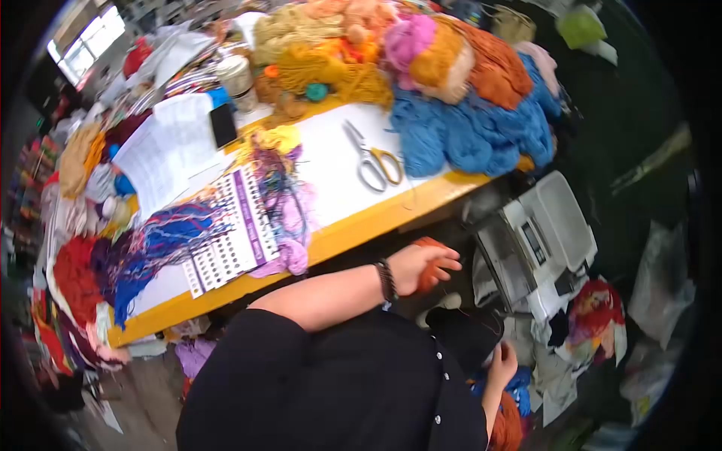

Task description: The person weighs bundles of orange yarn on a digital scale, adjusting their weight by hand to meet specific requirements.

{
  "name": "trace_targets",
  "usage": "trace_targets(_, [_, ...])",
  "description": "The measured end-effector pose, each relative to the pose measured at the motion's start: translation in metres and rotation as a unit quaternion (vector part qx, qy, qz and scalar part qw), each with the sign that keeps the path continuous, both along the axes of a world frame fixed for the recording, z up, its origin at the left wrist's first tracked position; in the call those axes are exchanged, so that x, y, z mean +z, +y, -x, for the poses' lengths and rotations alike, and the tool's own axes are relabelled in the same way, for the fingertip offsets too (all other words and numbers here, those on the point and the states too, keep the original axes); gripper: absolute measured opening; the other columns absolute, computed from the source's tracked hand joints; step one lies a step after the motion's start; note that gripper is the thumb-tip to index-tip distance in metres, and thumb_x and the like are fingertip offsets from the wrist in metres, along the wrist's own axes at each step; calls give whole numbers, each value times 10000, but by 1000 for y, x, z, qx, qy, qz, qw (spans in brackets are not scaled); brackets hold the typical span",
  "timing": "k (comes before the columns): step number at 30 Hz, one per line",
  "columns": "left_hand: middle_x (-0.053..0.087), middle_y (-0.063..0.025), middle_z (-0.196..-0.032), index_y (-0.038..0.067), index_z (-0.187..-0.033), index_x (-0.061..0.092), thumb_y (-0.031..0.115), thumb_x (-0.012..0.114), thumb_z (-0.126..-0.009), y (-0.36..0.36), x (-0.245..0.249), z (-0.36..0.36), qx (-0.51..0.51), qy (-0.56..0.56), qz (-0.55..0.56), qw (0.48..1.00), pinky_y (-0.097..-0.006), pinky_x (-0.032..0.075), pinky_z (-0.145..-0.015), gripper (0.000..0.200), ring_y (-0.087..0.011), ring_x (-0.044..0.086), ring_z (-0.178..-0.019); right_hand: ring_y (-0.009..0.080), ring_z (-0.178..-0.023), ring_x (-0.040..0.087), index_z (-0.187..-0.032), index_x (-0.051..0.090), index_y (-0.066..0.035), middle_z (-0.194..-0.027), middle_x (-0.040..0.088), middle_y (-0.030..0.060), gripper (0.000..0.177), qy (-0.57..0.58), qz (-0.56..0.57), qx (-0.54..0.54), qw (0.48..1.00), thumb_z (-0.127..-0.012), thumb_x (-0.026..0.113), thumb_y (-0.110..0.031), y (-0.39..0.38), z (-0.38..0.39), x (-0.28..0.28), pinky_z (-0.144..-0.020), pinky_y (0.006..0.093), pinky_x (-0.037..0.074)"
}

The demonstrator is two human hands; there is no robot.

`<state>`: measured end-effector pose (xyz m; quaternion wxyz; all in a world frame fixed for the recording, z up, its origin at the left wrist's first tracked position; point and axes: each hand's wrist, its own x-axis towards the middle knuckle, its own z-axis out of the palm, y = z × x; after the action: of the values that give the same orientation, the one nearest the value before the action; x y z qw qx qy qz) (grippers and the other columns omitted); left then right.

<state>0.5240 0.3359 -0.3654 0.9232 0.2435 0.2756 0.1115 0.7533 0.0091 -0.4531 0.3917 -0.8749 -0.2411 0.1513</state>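
My left hand (418,269), with a dark beaded bracelet on the wrist, is out past the table's front edge. A small bundle of orange-red yarn (431,276) lies around its palm and fingers, which point right. My right hand (502,365) is lower, close to my body at the right, with its fingers pinched together. A thin reddish strand (495,325) curves over dark cloth just above these fingertips and seems to run into them. Scissors (374,163) with one yellow handle loop lie on the table beyond my left hand.
The table (353,229) has a yellow edge. Blue yarn skeins (466,131), orange skeins (492,64), punched thread cards (244,225), a phone (223,125) and papers (169,146) lie on it. A grey machine or bin with a raised lid (556,203) stands right.
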Motion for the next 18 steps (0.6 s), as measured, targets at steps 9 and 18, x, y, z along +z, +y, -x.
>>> trace_targets(9, [613, -94, -1040, 14, -1124, 532, 116, 474, -931, -16, 42, 14, 151, -127, -123, 972, -282, 493, -803, 225, -151, 603, -908, 164, -1006, 574, -1277, 416, -8, -1099, 579, 61, 587, 430, -162, 338, 821, -768, 704, -63, 212, 149, 130, -885, 292, 441])
trace_targets(18, [612, -64, -1019, 10, -1141, 541, 69, 476, -930, 10, 35, 45, 218, -89, -213, 948, -256, 480, -783, 228, -111, 569, -860, 76, -552, 465, -1223, 471, -81, -783, 544, 1, 270, 333, -92, 297, 890, -995, 430, -221, 233, 190, 144, -456, 204, 357])
